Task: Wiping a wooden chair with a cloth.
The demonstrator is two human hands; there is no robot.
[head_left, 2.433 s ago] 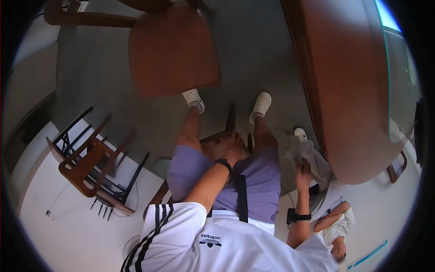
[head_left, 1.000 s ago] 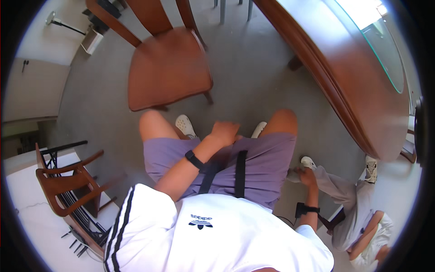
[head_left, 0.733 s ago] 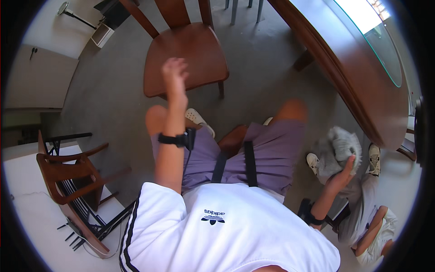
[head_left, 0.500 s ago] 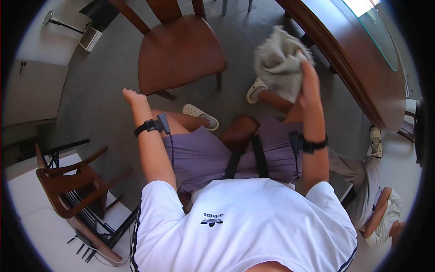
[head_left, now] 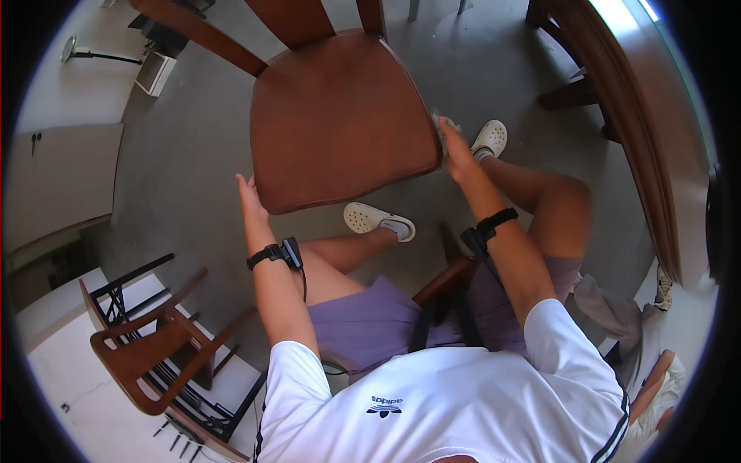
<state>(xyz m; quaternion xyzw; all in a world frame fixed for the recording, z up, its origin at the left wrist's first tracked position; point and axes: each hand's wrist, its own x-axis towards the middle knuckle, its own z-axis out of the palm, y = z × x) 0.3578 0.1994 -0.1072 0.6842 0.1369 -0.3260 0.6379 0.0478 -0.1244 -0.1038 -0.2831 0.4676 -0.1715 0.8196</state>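
Observation:
A brown wooden chair (head_left: 343, 123) faces me, its smooth seat between my two hands. My left hand (head_left: 251, 199) is at the seat's near left corner, seemingly touching its edge, with the fingertips apart and nothing seen in it. At the seat's right edge, my right hand (head_left: 458, 154) is closed on a grey cloth (head_left: 442, 131). Only a small bit of the cloth shows between hand and wood; the hand covers the rest.
A dark wooden table (head_left: 625, 116) with a glass top stands at the right. Another wooden chair (head_left: 147, 355) is at the lower left, by black metal frames. A grey cabinet (head_left: 62, 181) lines the left wall. Another person's trousers (head_left: 614, 316) show at the lower right.
My right hand has come down and left with the cloth, from the air to the seat's right edge. My left hand has reached the seat's left corner. The chair looks nearer.

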